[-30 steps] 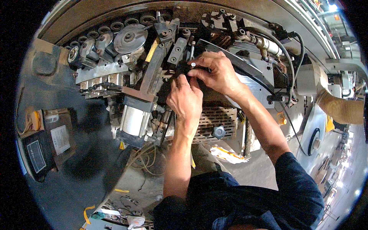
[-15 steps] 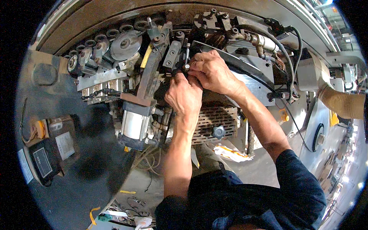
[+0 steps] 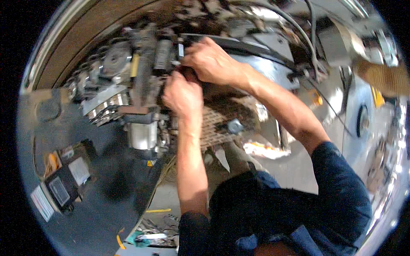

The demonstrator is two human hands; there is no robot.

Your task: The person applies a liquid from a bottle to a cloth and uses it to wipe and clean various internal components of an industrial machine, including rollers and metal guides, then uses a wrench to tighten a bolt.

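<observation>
My left hand (image 3: 184, 96) is closed, its fingers bent against the machine's metal parts. What its fingertips hold is hidden. Just above and to the right, my right hand (image 3: 210, 62) is closed too, with curled fingers beside a short upright metal rod (image 3: 180, 50). Whether those fingers grip the rod or something behind it cannot be made out. To the left of the rod stands a grey metal block (image 3: 162, 56) on the machine. A long dark bar (image 3: 239, 48) slants away behind my right hand. Motion smears the picture.
Left of my hands are a round metal disc (image 3: 116, 58) and a silver cylinder (image 3: 142, 136). Below them sit a slotted plate (image 3: 210, 128) and a grey knob (image 3: 235, 126). A ribbed hose (image 3: 382, 79) is at the far right; a dark box (image 3: 60, 190) lies lower left.
The view has shifted, so the machine and both hands appear farther left and higher. Both hands stay close together at the same spot on the machine, fingers still closed.
</observation>
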